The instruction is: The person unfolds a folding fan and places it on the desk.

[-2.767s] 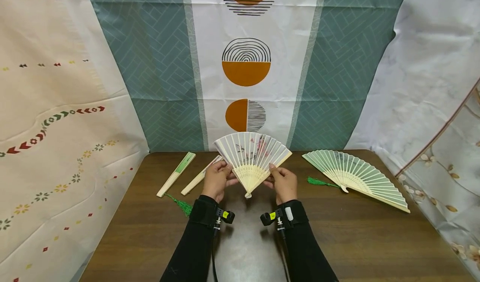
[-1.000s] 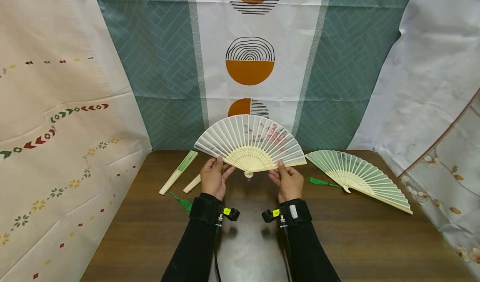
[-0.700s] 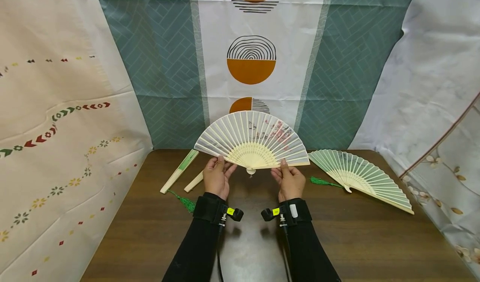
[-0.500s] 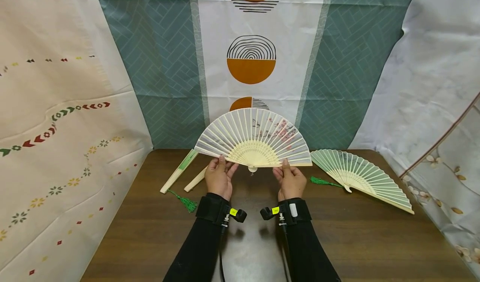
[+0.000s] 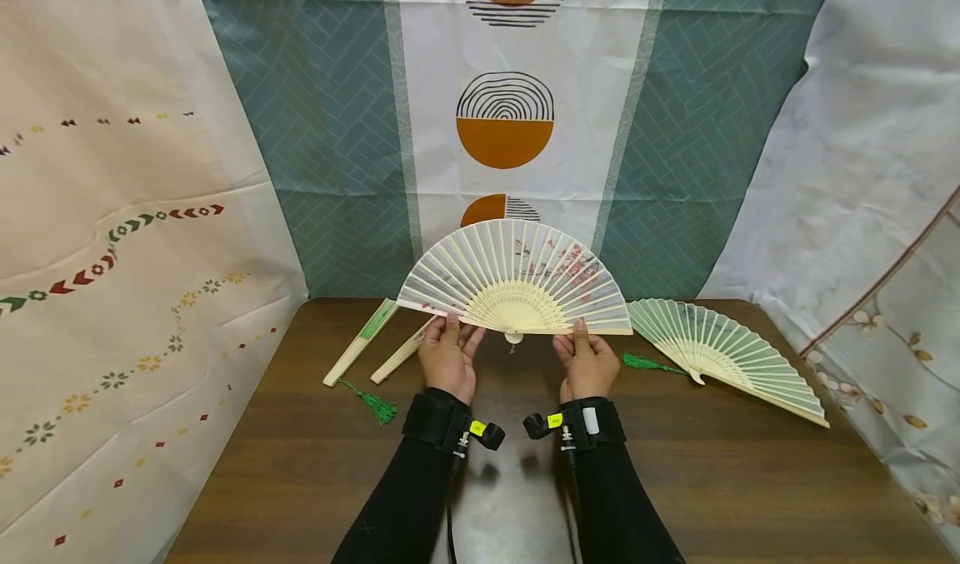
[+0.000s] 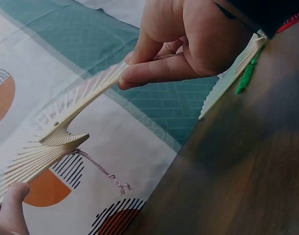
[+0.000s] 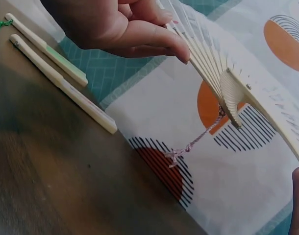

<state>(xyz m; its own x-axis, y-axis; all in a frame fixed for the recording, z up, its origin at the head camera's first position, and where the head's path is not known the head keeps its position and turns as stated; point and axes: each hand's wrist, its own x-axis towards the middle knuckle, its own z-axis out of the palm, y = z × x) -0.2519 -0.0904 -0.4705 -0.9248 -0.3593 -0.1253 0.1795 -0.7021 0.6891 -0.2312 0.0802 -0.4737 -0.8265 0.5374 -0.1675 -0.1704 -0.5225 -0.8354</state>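
Observation:
A white folding fan [image 5: 514,268] with pale slats and a red blossom print is spread almost to a half circle, held up above the table. My left hand [image 5: 450,362] pinches its left edge between thumb and fingers. On the opposite edge, my right hand [image 5: 590,366] does the same, its thumb lying on the outer slat. A short knotted cord [image 7: 191,146] dangles from the fan's pivot, seen in both wrist views. Behind my left hand lies a closed folding fan [image 5: 405,353], partly covered by it.
Another closed fan [image 5: 360,343], with a green tassel [image 5: 381,408], lies further left on the brown table [image 5: 300,481]. To the right rests a spread green fan [image 5: 720,351] with its own tassel [image 5: 648,363]. A patterned cloth [image 5: 330,131] hangs behind.
The white fan has been spread from a narrower wedge to nearly a half circle and raised. Lately both hands and the fan have shifted slightly right.

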